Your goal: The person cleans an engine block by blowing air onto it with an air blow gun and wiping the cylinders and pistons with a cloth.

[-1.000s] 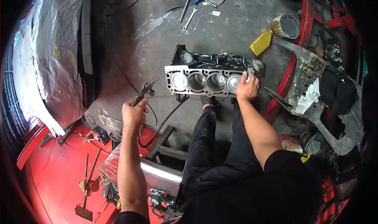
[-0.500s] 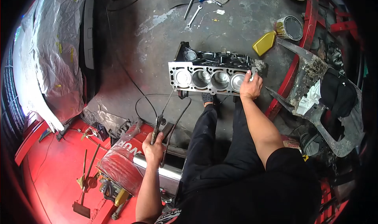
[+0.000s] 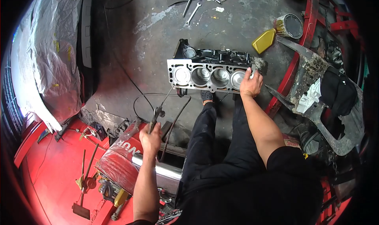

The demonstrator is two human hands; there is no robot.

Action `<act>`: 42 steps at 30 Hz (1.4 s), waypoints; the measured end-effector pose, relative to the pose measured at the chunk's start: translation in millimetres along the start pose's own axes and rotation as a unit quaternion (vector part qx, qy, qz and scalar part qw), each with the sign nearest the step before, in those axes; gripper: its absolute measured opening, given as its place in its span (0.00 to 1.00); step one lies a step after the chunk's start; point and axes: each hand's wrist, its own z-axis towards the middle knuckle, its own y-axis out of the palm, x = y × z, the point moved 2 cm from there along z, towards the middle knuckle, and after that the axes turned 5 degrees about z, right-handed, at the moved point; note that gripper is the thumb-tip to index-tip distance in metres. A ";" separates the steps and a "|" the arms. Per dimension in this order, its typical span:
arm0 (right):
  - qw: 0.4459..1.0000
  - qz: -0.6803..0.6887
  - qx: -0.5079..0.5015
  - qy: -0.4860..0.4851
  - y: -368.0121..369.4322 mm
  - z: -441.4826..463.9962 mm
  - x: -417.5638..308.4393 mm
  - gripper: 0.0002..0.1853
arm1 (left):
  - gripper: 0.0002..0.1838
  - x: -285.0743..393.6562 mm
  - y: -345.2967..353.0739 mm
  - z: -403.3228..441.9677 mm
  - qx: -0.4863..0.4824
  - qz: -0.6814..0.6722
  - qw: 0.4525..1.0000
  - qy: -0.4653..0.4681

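Observation:
A bare engine block (image 3: 211, 81) with a row of cylinder bores and pistons in them faces up, in the middle of the head view. My right hand (image 3: 251, 83) grips the block's right end, fingers over the edge beside the last bore. Closed around the handle of an air blow gun (image 3: 157, 113) is my left hand (image 3: 150, 138), lower left of the block. The gun's long thin nozzle reaches up to the block's lower left corner; whether the tip touches it I cannot tell. A dark hose (image 3: 172, 126) loops about the gun.
Wrenches (image 3: 193, 14) lie on the floor beyond the block. A yellow bottle (image 3: 264, 41) and a tin can (image 3: 291, 26) stand to the right, near a dirty metal part (image 3: 302, 77). Plastic-wrapped bodywork (image 3: 55, 47) is at left, with a red surface (image 3: 43, 165) below it.
My left hand has shifted slightly left and up with the blow gun, its nozzle still at the block's lower left corner. My right hand stays on the block's right end.

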 end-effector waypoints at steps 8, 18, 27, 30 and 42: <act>1.000 0.002 0.003 -0.007 -0.9 -8.8 6.9 0.30 | 0.13 -0.9 -5.8 16.5 -0.065 -0.078 0.994 -0.040; 1.000 0.000 0.001 -0.004 2.9 0.9 3.5 0.30 | 0.11 19.2 10.6 -67.3 -0.062 -0.022 0.998 0.015; 1.000 -0.010 0.001 -0.014 3.8 1.1 6.0 0.30 | 0.10 18.2 17.7 -60.6 -0.061 -0.019 0.998 0.001; 1.000 -0.011 0.002 -0.014 5.6 1.8 7.4 0.30 | 0.11 25.8 18.0 -62.3 -0.065 -0.010 0.998 -0.009; 1.000 0.006 0.002 -0.018 1.8 2.0 5.2 0.29 | 0.12 53.4 25.7 -29.9 -0.065 -0.043 0.997 -0.019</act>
